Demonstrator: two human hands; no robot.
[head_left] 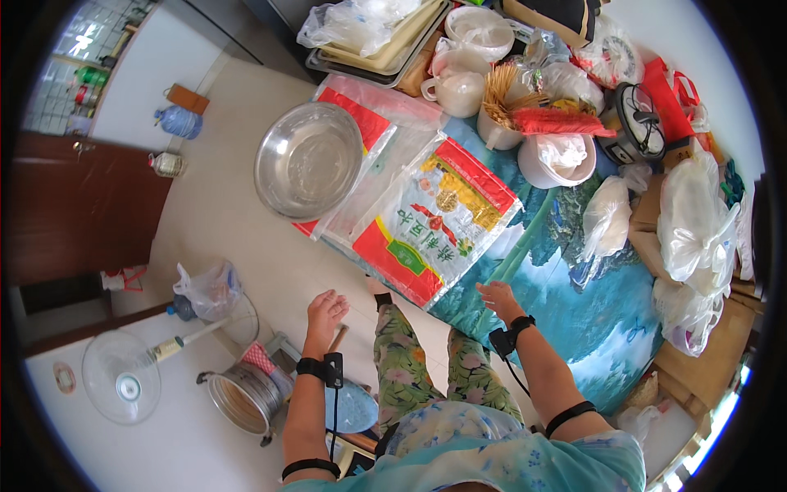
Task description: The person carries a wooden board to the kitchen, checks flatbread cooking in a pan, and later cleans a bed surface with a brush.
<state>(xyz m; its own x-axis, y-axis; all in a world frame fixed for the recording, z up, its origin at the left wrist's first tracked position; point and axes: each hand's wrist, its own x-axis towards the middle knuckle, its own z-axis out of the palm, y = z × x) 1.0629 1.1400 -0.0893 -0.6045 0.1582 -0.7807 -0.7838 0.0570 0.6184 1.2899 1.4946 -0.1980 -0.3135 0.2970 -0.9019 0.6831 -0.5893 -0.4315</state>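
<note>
My left hand (326,315) hangs over the floor short of the table, fingers loosely extended with nothing in them. At the near edge of the table my right hand (499,301) is also empty, its fingers stretched out. Between and beyond them lies a flat red and white printed plastic sack (438,217), just ahead of my right hand but apart from it. A wide steel basin (308,161) rests at the table's left side, partly over a second red and clear plastic bag (352,115).
A blue patterned cloth (566,328) covers the table. Along its back and right stand a white bucket (557,164), a ceramic pot (457,86), bamboo skewers (498,94), a rice cooker (633,123) and plastic bags (693,221). A standing fan (123,377) and a large pot (242,398) are at left.
</note>
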